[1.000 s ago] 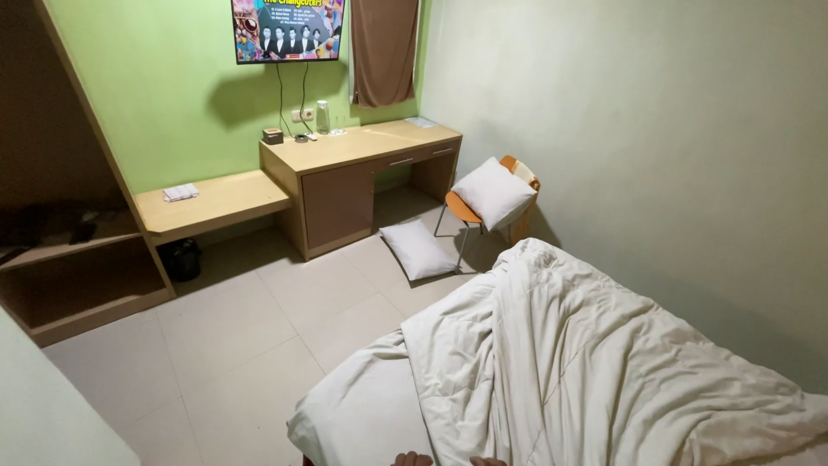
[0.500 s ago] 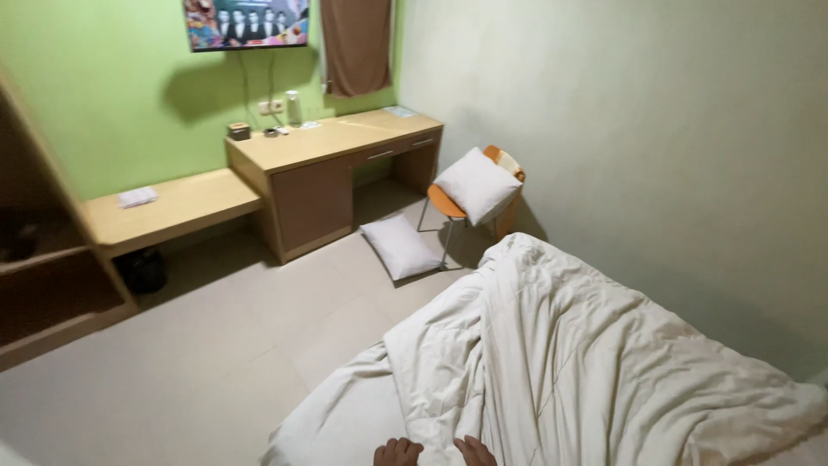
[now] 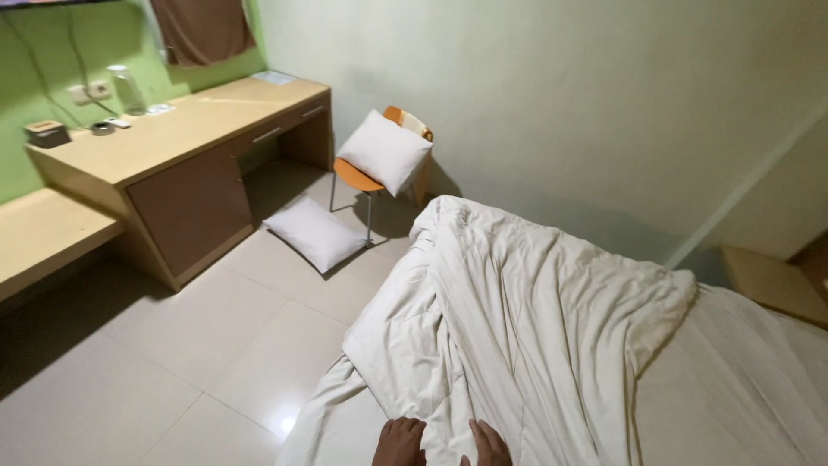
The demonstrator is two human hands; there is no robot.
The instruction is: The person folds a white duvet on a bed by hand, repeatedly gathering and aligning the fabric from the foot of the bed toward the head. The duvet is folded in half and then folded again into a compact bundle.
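Observation:
A crumpled white duvet (image 3: 535, 311) lies heaped across the bed (image 3: 742, 388), and its near corner hangs toward the floor. Only the tops of both my hands show at the bottom edge, side by side on the duvet's near edge. My left hand (image 3: 398, 442) has its fingers curled into the fabric. My right hand (image 3: 489, 444) rests on a fold just to its right, and its fingertips are hidden, so I cannot tell its grip.
An orange chair (image 3: 354, 177) with a white pillow (image 3: 384, 151) on it stands by the far wall. A second pillow (image 3: 315, 233) lies on the tiled floor. The wooden desk (image 3: 172, 129) at left carries a kettle (image 3: 125, 89). A bedside table (image 3: 772, 280) stands at right.
The view has swung right and moved closer to the bed. My hands have risen into view at the bottom and now sit on the duvet's edge.

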